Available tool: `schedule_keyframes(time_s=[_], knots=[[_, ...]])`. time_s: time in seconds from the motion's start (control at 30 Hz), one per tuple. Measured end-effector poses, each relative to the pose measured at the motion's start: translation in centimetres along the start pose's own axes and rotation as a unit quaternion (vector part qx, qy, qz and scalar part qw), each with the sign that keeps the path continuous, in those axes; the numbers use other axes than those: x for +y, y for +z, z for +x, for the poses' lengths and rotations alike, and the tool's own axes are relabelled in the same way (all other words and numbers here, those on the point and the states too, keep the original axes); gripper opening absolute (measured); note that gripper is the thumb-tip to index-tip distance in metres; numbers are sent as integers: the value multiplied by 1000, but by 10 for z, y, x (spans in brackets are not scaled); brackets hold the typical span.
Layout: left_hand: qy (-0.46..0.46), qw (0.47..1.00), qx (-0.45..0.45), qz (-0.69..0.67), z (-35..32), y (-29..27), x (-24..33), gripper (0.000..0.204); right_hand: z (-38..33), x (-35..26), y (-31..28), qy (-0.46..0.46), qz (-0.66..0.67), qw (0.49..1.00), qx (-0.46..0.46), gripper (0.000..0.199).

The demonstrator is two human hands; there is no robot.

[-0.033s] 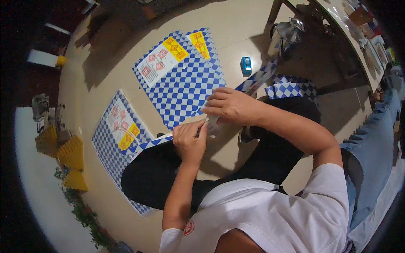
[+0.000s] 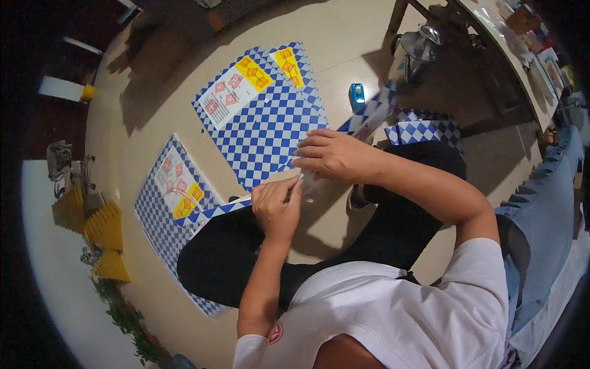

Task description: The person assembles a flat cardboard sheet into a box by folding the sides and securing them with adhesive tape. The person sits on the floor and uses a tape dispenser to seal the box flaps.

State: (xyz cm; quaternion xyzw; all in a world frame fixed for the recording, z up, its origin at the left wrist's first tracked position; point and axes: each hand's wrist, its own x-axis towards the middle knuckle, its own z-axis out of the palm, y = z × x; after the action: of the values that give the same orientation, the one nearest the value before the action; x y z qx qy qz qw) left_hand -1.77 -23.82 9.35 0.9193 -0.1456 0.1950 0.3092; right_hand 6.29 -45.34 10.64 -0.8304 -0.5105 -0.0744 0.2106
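Note:
A long, narrow piece of blue-and-white checkered sheet [image 2: 370, 112] slants from my left knee up to the right, passing through both hands. My left hand [image 2: 276, 206] is closed on its near part, thumb against the curled fingers, with a small pale tip sticking up by the thumb. My right hand [image 2: 335, 155] lies across the strip just beyond, fingers together over it; its thumb is hidden. Some clear film-like material hangs under the right hand. The strip's far end is smeared. Beyond my hands, a flat checkered sheet [image 2: 270, 132] with a white-and-yellow printed panel lies on the floor.
Another checkered sheet [image 2: 161, 212] lies at left, partly under my leg. A blue tape-like object [image 2: 357, 96] sits on the floor. Folded checkered pieces [image 2: 424, 131] lie by my right knee. A metal kettle [image 2: 421, 44] stands near the table [image 2: 510, 61].
The strip's far end has shifted slightly left and turned a little. Both hands stay in nearly the same place.

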Motion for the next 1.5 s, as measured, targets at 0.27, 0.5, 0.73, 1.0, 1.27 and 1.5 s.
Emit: schedule_keyframes(time_s=[0.27,0.5,0.73,1.0,1.27,1.5], knots=[[12,1000,-21,6,-6,4,2,11,-5,5,9,-3,11,999,-30,37],[21,1000,-11,-2,-8,7,1,10,-9,6,23,0,-34,999,-8,32],[55,998,-30,31,-4,7,7,13,-7,8,16,32,55,991,-118,30],[58,998,-7,34,-6,5,1,12,-7,17,23,-48,1,999,11,30],[74,997,-2,30,-11,-3,-6,13,1,22,6,-61,10,996,-69,32],[74,997,-1,16,-18,-16,-13,10,-2,38,-8,14,1,978,-207,30]])
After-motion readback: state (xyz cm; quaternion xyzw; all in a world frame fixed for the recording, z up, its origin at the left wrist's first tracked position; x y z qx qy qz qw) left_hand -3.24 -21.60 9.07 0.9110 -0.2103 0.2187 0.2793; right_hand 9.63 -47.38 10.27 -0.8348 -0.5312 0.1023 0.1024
